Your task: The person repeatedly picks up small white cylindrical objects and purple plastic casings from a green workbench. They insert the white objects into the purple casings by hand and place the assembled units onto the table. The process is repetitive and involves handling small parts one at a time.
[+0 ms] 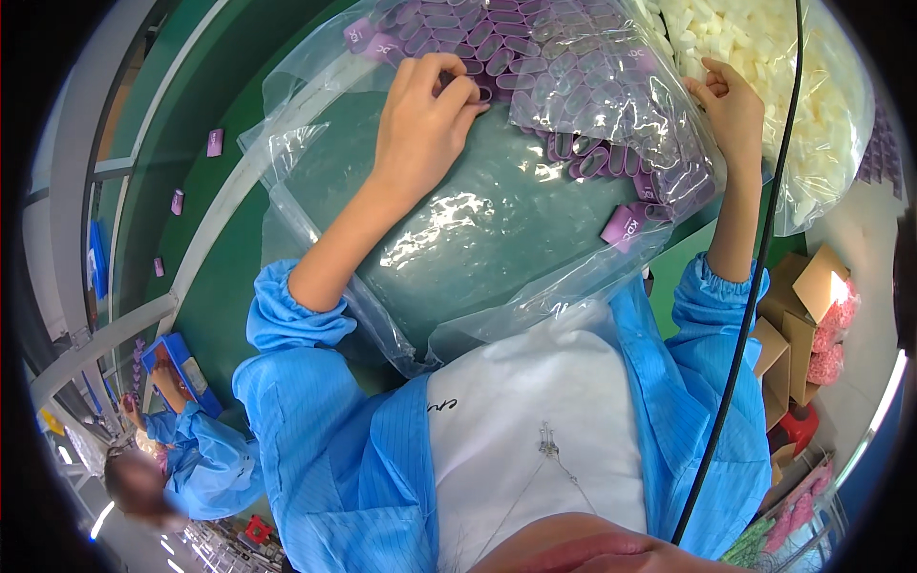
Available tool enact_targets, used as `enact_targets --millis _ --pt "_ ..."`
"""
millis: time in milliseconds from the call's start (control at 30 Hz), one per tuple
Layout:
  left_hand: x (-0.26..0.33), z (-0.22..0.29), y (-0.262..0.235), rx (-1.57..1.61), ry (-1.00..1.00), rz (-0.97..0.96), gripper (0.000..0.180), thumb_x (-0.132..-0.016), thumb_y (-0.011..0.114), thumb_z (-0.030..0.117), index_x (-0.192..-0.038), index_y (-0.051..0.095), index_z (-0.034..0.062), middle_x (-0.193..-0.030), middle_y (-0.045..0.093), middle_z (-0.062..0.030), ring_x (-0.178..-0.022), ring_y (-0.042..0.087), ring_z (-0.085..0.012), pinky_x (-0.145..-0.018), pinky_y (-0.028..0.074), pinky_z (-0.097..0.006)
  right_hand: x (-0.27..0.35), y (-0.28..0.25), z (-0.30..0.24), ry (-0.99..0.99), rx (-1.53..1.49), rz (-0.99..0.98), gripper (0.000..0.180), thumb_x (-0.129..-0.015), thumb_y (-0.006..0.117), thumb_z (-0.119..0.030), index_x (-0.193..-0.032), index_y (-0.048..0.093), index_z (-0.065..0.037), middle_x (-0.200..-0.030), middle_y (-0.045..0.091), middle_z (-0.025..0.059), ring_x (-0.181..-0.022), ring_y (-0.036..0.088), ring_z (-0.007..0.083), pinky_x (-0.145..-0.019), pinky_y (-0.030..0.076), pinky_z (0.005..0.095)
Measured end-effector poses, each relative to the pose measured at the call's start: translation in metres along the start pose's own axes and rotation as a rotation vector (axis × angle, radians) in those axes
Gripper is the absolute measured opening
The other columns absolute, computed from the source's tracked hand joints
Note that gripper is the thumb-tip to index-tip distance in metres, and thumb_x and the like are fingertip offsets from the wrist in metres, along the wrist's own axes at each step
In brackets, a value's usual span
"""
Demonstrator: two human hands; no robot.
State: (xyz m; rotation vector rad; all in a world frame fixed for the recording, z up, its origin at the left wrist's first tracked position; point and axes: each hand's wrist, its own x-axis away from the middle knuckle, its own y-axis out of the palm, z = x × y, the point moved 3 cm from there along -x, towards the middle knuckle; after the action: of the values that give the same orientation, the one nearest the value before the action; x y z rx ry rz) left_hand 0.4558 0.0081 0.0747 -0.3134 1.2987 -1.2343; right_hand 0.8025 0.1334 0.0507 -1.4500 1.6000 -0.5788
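A black cable (766, 239) hangs closest to view. On the green worktop (218, 296) spreads a clear bag (458, 229), with purple tubes (498, 63) massed away from the near edge. The left hand (425, 119), nearer them, is curled; I cannot tell whether it grips one. Tubes lie just ahead and rightward, openings mostly running left-right. The right hand (734, 110), half-curled, is beside the bag's right side, its hold unclear.

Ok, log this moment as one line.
left grip: fingers at purple tubes, hold unclear | right grip: beside cream pieces, hold unclear | clear plastic: covering some tubes
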Motion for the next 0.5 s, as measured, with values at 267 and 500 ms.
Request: enact_targets --millis 267,500 --pt "0.037 0.026 -0.026 0.395 -0.275 -0.231 0.023 -0.075 0.082 0.002 -0.089 0.065 0.0039 -0.092 0.07 -0.0074 -0.084 0.067 -0.0246 -0.074 0.053 -0.033 -0.009 0.005 0.043 0.143 -0.406 -0.316 0.033 -0.095 0.07 -0.024 -0.117 0.069 0.001 -0.081 0.067 0.0038 -0.071 0.06 0.0093 -0.067 0.049 0.0267" --pt "0.071 0.029 -0.004 0.494 -0.27 -0.144 0.03 -0.075 0.086 0.009 -0.1 0.07 0.0044 -0.1 0.072 -0.0071 -0.088 0.069 -0.0226 -0.076 0.054 -0.032 0.015 -0.001 -0.019 0.004 0.109 -0.104 0.023 -0.09 0.072 -0.02 -0.107 0.069 -0.006 -0.072 0.065 0.0116 -0.063 0.061 0.021 -0.063 0.048 0.0351"
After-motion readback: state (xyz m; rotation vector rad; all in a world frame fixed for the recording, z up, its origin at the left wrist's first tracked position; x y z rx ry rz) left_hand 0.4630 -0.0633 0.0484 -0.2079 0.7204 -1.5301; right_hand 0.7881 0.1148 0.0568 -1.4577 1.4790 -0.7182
